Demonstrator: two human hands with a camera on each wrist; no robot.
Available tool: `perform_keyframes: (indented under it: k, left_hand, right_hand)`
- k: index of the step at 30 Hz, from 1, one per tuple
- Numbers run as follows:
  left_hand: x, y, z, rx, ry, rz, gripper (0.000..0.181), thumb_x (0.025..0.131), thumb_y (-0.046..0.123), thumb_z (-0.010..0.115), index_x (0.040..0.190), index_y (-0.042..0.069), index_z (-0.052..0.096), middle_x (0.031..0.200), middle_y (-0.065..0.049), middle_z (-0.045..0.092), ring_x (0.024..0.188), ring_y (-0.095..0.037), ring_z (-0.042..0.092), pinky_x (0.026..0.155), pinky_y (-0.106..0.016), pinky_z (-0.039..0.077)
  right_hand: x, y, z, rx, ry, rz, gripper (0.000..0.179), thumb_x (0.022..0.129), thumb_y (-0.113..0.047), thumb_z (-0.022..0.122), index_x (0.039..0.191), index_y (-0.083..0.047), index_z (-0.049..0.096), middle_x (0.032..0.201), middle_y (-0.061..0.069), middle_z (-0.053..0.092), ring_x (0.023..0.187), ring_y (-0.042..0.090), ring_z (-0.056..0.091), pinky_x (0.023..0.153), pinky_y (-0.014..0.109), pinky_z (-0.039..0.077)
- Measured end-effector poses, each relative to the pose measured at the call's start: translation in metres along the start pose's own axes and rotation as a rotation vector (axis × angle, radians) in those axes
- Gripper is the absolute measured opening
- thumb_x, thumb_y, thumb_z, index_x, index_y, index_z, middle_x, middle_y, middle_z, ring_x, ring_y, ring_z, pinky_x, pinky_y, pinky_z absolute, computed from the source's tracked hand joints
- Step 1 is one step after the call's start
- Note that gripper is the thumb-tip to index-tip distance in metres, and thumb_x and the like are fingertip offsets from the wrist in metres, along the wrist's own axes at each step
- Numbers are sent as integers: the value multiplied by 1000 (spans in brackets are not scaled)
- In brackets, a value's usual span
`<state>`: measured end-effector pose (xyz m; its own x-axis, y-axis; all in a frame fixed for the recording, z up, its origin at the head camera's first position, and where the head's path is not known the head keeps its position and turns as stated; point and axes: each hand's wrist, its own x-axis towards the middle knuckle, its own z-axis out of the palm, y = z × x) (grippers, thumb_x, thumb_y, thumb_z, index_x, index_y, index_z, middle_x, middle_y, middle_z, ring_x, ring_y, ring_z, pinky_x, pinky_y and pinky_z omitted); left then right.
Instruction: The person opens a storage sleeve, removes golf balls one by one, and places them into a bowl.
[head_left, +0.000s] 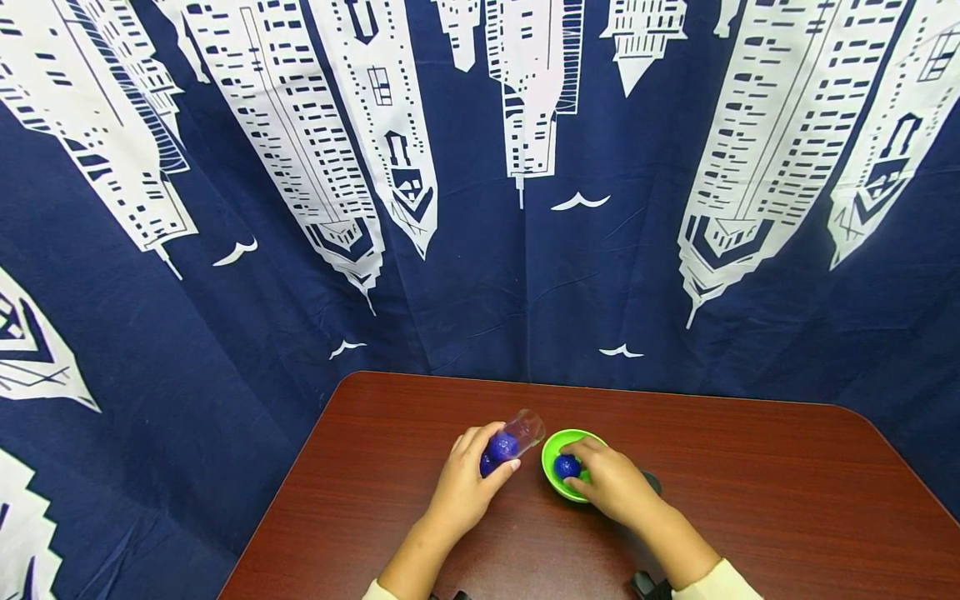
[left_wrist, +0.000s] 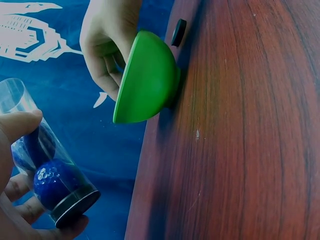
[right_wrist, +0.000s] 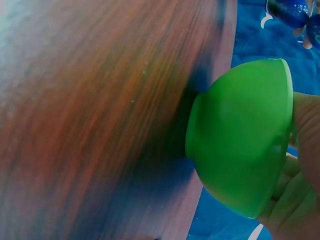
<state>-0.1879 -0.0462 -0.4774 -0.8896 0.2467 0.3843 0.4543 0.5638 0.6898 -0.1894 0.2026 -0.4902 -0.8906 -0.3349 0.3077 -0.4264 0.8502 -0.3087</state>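
My left hand (head_left: 459, 490) grips a clear plastic tube (head_left: 531, 425) tilted with its open mouth toward the bowl. Inside it are two blue golf balls (head_left: 502, 446), and a black cap (left_wrist: 75, 207) closes its lower end. To the right, a green bowl (head_left: 551, 454) stands upright on the table. My right hand (head_left: 613, 483) reaches into this bowl, thumb and fingers curled round a third blue golf ball (head_left: 567, 467). In the right wrist view the bowl's wall (right_wrist: 240, 135) hides that ball and the fingertips.
A small black disc (left_wrist: 179, 32) lies on the table beyond the bowl, partly behind my right hand in the head view. The brown wooden table (head_left: 787, 483) ends at a dark blue curtain (head_left: 480, 317) with white buildings printed on it.
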Motion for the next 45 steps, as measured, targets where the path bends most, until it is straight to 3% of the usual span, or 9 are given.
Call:
perform_keyframes:
  k: [12,27,39,45]
  left_hand:
    - [0,1,0,-8,-9,13,51,93,38,72,139,24,57,127,3,64,117,-15,57,96,-43,56]
    - [0,1,-1,-1,-4,15,52,92,37,74,138,20,58,125,3,65,116,-15,58,96,-42,54]
    - [1,2,-3,12,11,28,52,90,35,77,137,22,59,124,3,65,114,-13,57,96,-40,54]
    - [1,2,-3,13,11,46,52,87,33,79,135,24,61,124,5,65,114,-13,57,97,-40,54]
  right_hand:
    - [3,1,-2,-24,-42,-18,40,78,-18,86,113,-7,71,107,5,71,90,15,68,79,38,58]
    - [-1,2,-3,37,-11,7,41,79,-16,86,116,-6,71,110,5,68,100,20,68,89,42,57]
    - [-9,3,-11,122,130,11,36,82,-14,83,116,-12,72,111,-4,66,99,16,68,88,41,57]
    - [-10,7,-12,224,264,-59,36,81,-5,82,116,-5,72,108,4,69,88,20,69,78,36,60]
